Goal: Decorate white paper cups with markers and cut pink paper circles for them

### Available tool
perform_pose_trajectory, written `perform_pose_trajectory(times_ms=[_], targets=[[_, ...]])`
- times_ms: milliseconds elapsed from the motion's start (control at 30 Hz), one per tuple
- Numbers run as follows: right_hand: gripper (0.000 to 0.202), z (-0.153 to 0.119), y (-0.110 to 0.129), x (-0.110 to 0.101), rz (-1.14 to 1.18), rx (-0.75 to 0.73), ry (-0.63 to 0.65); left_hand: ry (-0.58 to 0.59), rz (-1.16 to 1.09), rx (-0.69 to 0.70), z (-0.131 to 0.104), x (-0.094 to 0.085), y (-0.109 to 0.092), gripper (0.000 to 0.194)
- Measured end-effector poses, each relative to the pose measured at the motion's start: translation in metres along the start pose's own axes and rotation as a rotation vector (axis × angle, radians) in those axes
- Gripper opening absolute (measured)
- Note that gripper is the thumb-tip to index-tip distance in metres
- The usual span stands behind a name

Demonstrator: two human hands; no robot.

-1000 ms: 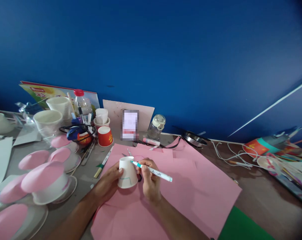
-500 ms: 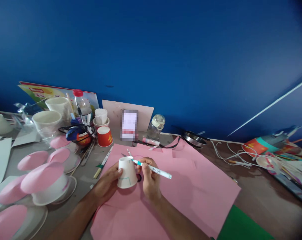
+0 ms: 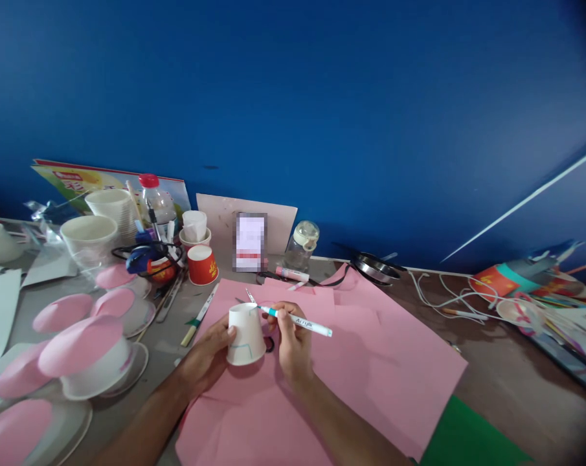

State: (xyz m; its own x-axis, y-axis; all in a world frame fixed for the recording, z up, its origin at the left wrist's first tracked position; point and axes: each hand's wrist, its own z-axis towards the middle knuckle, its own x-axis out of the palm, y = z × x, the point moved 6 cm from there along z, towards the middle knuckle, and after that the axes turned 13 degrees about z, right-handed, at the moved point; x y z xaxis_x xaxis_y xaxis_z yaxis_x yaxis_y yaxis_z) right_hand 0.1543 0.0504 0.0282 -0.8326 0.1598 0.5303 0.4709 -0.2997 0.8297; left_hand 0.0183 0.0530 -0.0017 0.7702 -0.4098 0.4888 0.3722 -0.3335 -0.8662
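Note:
Upside down over the pink paper point(image 3: 360, 382), a white paper cup point(image 3: 245, 336) with thin blue-green lines on its side is gripped by my left hand point(image 3: 210, 353), the thumb resting on its wall. My right hand point(image 3: 293, 340) pinches a white acrylic marker point(image 3: 305, 323) with a teal band. The marker's tip points left at the cup's upper right edge; whether it touches I cannot tell. Behind the cup lies a pair of scissors point(image 3: 250, 296), partly hidden by it.
Cups with pink paper tops point(image 3: 83, 349) crowd the left side. A red paper cup point(image 3: 202, 265), a phone point(image 3: 250, 243) with a blurred screen and a clear bottle point(image 3: 303, 246) stand along the back. White cables point(image 3: 438, 298) and a tape roll point(image 3: 375, 268) lie to the right.
The marker tip has shifted slightly off the cup's edge, and the scissors' blade shows a little more. Both hands keep nearly the same places.

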Motion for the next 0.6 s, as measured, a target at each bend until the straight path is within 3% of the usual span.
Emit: perform_pose_trajectory(times_ms=[367, 600], targets=[[0.028, -0.003, 0.003, 0.001, 0.007, -0.001, -0.011, 0.009, -0.01, 0.01, 0.0, 0.0, -0.001, 0.041], [0.024, -0.016, 0.007, 0.008, -0.098, -0.097, 0.187, 0.034, -0.004, 0.041, -0.001, 0.003, -0.004, 0.046]])
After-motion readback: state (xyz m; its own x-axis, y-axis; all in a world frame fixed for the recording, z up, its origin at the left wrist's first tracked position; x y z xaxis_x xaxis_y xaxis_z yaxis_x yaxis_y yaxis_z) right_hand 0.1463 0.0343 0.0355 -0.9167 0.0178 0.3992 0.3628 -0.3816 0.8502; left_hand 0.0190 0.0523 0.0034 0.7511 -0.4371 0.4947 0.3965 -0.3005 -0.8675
